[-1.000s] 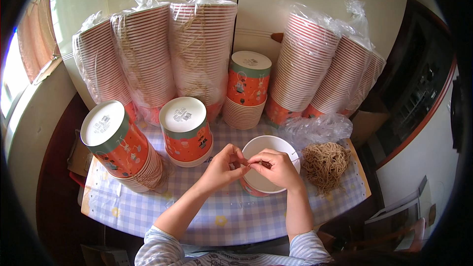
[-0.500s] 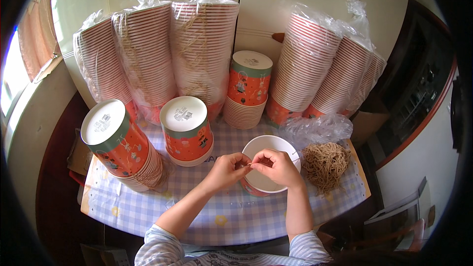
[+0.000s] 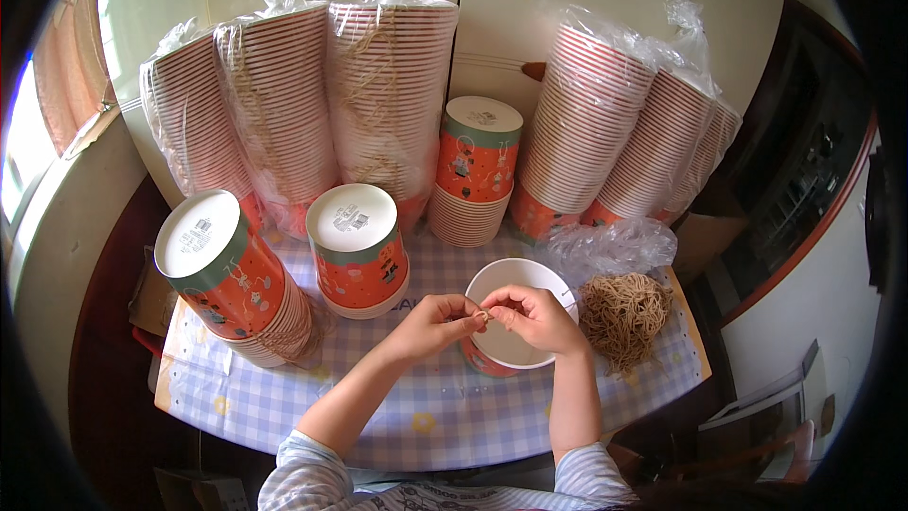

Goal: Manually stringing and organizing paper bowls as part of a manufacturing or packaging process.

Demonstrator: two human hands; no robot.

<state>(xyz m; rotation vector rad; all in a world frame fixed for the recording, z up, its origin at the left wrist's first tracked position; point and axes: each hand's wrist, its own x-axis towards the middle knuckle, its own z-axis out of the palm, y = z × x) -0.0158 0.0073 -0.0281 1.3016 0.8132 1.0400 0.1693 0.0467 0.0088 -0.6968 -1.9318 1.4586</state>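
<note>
Over an upright paper bucket (image 3: 518, 272), white inside and orange outside, my left hand (image 3: 433, 326) and my right hand (image 3: 541, 320) meet fingertip to fingertip. Both pinch a short piece of tan cord (image 3: 485, 315), which shows as a small bend or knot between them. Most of that cord is hidden by the fingers. A thin dark line, perhaps a cord end, crosses the bucket's rim at the right. Beside the bucket, nearest my right hand, lies a tangled heap of tan cords (image 3: 626, 324).
Upside-down orange buckets stand at the left (image 3: 236, 289), centre left (image 3: 357, 260) and back (image 3: 480, 161). Tall plastic-wrapped bucket stacks (image 3: 392, 85) line the back on both sides. A crumpled clear bag (image 3: 610, 248) lies behind the cords. A checked cloth (image 3: 378, 407) covers the table.
My fingers have shifted slightly around the cord, and its small bend shows more clearly. My right hand has moved a little to the right. The buckets and cord heap have stayed put.
</note>
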